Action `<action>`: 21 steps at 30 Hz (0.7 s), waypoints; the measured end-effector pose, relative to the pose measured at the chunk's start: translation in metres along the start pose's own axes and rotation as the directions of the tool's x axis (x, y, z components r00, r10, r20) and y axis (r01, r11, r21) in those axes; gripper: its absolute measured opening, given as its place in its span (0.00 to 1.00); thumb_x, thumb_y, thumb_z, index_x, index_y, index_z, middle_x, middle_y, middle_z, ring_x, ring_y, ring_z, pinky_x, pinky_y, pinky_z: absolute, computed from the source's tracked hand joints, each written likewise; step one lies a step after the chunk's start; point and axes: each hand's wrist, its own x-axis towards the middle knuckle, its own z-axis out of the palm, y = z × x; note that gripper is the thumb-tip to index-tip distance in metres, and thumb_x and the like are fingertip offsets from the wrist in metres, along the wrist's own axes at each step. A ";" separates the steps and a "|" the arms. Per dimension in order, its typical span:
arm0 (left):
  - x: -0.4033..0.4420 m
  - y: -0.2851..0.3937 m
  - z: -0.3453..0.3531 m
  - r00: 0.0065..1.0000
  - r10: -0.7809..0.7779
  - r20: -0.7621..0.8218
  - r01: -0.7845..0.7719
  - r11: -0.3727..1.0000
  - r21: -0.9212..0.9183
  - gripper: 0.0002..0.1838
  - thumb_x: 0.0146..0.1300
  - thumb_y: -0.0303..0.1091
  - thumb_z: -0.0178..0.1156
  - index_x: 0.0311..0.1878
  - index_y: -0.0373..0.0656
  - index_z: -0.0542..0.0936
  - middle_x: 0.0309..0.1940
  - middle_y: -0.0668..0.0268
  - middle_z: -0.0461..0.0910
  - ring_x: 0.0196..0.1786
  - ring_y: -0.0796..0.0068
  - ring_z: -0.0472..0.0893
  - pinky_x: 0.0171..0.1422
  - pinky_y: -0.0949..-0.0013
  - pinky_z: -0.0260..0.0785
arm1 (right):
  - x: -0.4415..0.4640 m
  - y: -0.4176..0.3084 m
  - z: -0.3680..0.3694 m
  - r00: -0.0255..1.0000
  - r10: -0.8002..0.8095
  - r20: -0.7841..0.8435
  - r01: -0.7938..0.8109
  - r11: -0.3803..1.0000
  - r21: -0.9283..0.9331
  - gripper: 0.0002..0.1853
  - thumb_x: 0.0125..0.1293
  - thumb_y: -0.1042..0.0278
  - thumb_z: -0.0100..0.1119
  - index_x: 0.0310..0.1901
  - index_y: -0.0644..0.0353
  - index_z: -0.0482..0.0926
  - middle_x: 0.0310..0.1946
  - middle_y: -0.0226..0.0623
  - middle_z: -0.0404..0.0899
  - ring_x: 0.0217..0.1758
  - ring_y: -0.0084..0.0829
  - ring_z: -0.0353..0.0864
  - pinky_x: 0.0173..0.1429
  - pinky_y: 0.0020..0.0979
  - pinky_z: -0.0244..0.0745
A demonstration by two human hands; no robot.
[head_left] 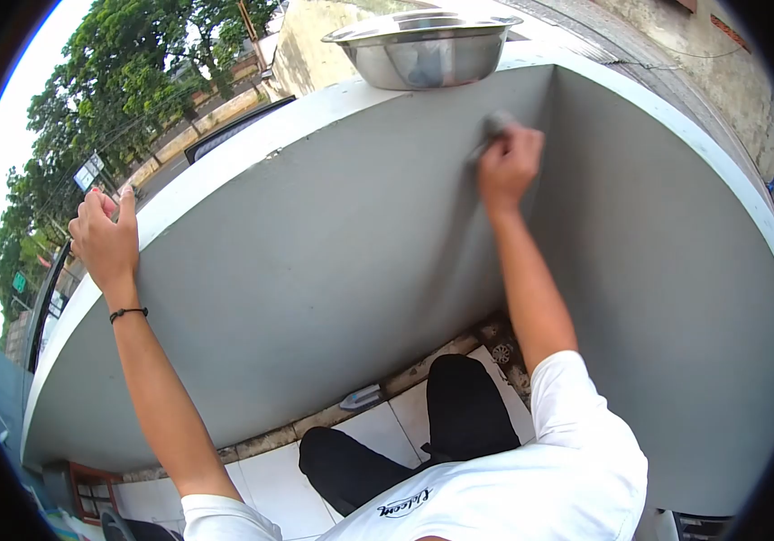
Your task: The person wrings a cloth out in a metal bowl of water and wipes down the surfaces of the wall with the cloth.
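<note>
My right hand [510, 165] is closed on a small grey pad-like piece [498, 123], held against the upper part of the grey wall [315, 243], close to the inner corner. Motion blurs the piece, so whether it is cloth, sponge or paper cannot be made out. At the far left, my left hand [105, 230] rests over the white wall top [225, 176], its fingers curled in and its thumb up. Its palm is hidden, so anything inside it does not show. A dark cord bracelet circles that wrist.
A steel basin [428, 56] stands on the wall top near the corner. By the wall's foot, a pale, flat-bladed tool [362, 397] lies on the white floor tiles [270, 482]. A round drain cover [502, 353] sits in the corner. Beyond the wall are a street and trees.
</note>
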 end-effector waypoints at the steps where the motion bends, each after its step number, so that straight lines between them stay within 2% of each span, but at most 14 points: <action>1: 0.001 0.002 0.000 1.000 -0.011 0.021 0.011 1.000 -0.014 0.19 0.64 0.52 0.60 0.30 0.46 0.69 0.33 0.66 0.76 0.46 0.58 0.74 0.52 0.53 0.63 | 0.021 0.028 0.007 0.992 0.095 -0.085 -0.098 0.995 -0.032 0.15 0.57 0.80 0.51 0.46 0.65 0.80 0.36 0.46 0.75 0.42 0.50 0.76 0.46 0.45 0.73; 2: 0.001 0.002 0.000 0.999 -0.022 0.047 0.023 0.999 -0.025 0.19 0.64 0.52 0.60 0.31 0.46 0.70 0.33 0.66 0.76 0.46 0.58 0.74 0.53 0.53 0.63 | 0.037 0.034 0.009 0.968 0.186 -0.166 -0.198 0.979 -0.054 0.15 0.58 0.80 0.50 0.46 0.65 0.80 0.38 0.47 0.74 0.44 0.50 0.76 0.47 0.45 0.73; 5: 0.001 0.003 -0.002 0.994 -0.051 0.095 0.055 0.997 -0.045 0.20 0.64 0.53 0.60 0.32 0.45 0.71 0.32 0.65 0.76 0.45 0.59 0.74 0.52 0.54 0.64 | 0.041 0.019 0.019 0.934 0.283 -0.217 -0.306 0.949 -0.078 0.15 0.59 0.80 0.50 0.48 0.67 0.79 0.41 0.48 0.73 0.44 0.49 0.76 0.49 0.45 0.73; 8: 0.003 0.001 0.001 0.987 -0.077 0.144 0.092 0.991 -0.098 0.21 0.64 0.53 0.59 0.32 0.44 0.72 0.32 0.63 0.76 0.45 0.58 0.74 0.52 0.55 0.64 | -0.006 -0.079 0.024 0.975 0.170 -0.144 -0.155 0.982 0.112 0.17 0.60 0.78 0.52 0.52 0.69 0.77 0.41 0.50 0.71 0.45 0.50 0.75 0.49 0.44 0.71; 9: 0.004 0.000 0.002 0.977 -0.098 0.190 0.121 0.986 -0.113 0.21 0.64 0.54 0.59 0.33 0.43 0.72 0.33 0.63 0.76 0.45 0.58 0.74 0.52 0.55 0.65 | -0.029 -0.116 0.027 0.994 0.045 -0.104 -0.033 0.993 0.117 0.20 0.61 0.79 0.52 0.55 0.70 0.76 0.42 0.52 0.72 0.45 0.52 0.73 0.50 0.46 0.69; 10: 0.004 -0.002 0.002 0.964 -0.118 0.238 0.151 0.981 -0.124 0.22 0.64 0.54 0.59 0.33 0.43 0.73 0.33 0.62 0.77 0.45 0.57 0.74 0.52 0.55 0.65 | -0.052 -0.157 0.028 0.998 -0.001 -0.057 0.012 0.981 0.193 0.21 0.59 0.79 0.53 0.57 0.69 0.76 0.43 0.52 0.74 0.46 0.51 0.72 0.52 0.46 0.68; 11: 0.006 -0.002 0.002 0.968 -0.105 0.230 0.136 0.983 -0.127 0.22 0.64 0.55 0.59 0.34 0.42 0.74 0.34 0.62 0.78 0.46 0.56 0.75 0.53 0.55 0.65 | -0.072 -0.192 0.028 0.987 -0.156 -0.029 0.158 0.951 0.268 0.21 0.58 0.79 0.53 0.55 0.68 0.77 0.43 0.48 0.75 0.46 0.47 0.73 0.51 0.44 0.69; 12: 0.007 -0.003 0.004 0.969 -0.096 0.226 0.126 0.984 -0.124 0.22 0.64 0.55 0.59 0.35 0.42 0.75 0.35 0.61 0.78 0.46 0.56 0.75 0.53 0.54 0.66 | -0.093 -0.224 0.030 0.961 -0.276 -0.013 0.255 0.869 0.424 0.21 0.58 0.78 0.56 0.55 0.66 0.78 0.43 0.43 0.76 0.43 0.41 0.75 0.48 0.39 0.72; 14: 0.003 -0.009 0.006 0.971 -0.107 0.213 0.139 0.980 -0.142 0.22 0.63 0.56 0.59 0.37 0.42 0.77 0.38 0.60 0.80 0.48 0.54 0.76 0.54 0.53 0.67 | -0.130 -0.273 0.021 0.863 -0.499 0.079 0.355 0.711 0.607 0.20 0.58 0.77 0.58 0.54 0.65 0.78 0.42 0.40 0.76 0.40 0.36 0.76 0.43 0.35 0.73; 16: 0.001 -0.009 0.002 0.962 -0.150 0.230 0.193 0.965 -0.177 0.23 0.62 0.57 0.59 0.39 0.43 0.79 0.42 0.58 0.82 0.50 0.52 0.77 0.55 0.51 0.68 | -0.138 -0.272 0.017 0.795 -0.601 0.085 0.420 0.646 0.637 0.19 0.57 0.77 0.59 0.53 0.64 0.79 0.43 0.40 0.77 0.39 0.35 0.76 0.41 0.34 0.72; 17: 0.002 -0.008 -0.002 0.951 -0.173 0.256 0.225 0.956 -0.190 0.23 0.62 0.57 0.60 0.39 0.43 0.79 0.43 0.57 0.82 0.51 0.51 0.77 0.55 0.51 0.68 | -0.135 -0.269 0.020 0.760 -0.646 0.070 0.458 0.608 0.648 0.19 0.56 0.78 0.60 0.52 0.63 0.80 0.43 0.40 0.77 0.39 0.34 0.76 0.40 0.33 0.72; 19: 0.002 -0.009 0.001 0.954 -0.167 0.250 0.198 0.975 -0.104 0.24 0.61 0.58 0.59 0.40 0.44 0.79 0.44 0.57 0.82 0.52 0.51 0.77 0.57 0.51 0.67 | -0.112 -0.235 0.024 0.800 -0.600 0.020 0.494 0.678 0.545 0.18 0.57 0.76 0.59 0.52 0.64 0.79 0.41 0.41 0.76 0.38 0.34 0.76 0.41 0.34 0.73; 20: 0.004 -0.007 0.003 0.956 -0.159 0.245 0.181 0.981 -0.069 0.24 0.61 0.59 0.59 0.40 0.44 0.79 0.45 0.57 0.83 0.53 0.51 0.77 0.58 0.51 0.67 | -0.100 -0.204 0.026 0.833 -0.552 0.045 0.490 0.773 0.403 0.18 0.59 0.77 0.59 0.52 0.64 0.79 0.41 0.42 0.77 0.42 0.37 0.77 0.43 0.37 0.74; 21: 0.005 -0.004 0.003 0.959 -0.147 0.242 0.163 0.985 -0.050 0.24 0.61 0.59 0.59 0.41 0.44 0.79 0.46 0.57 0.83 0.54 0.52 0.76 0.59 0.51 0.67 | -0.085 -0.169 0.030 0.859 -0.511 -0.035 0.506 0.837 0.210 0.18 0.60 0.79 0.57 0.53 0.63 0.78 0.43 0.43 0.78 0.47 0.41 0.78 0.46 0.43 0.73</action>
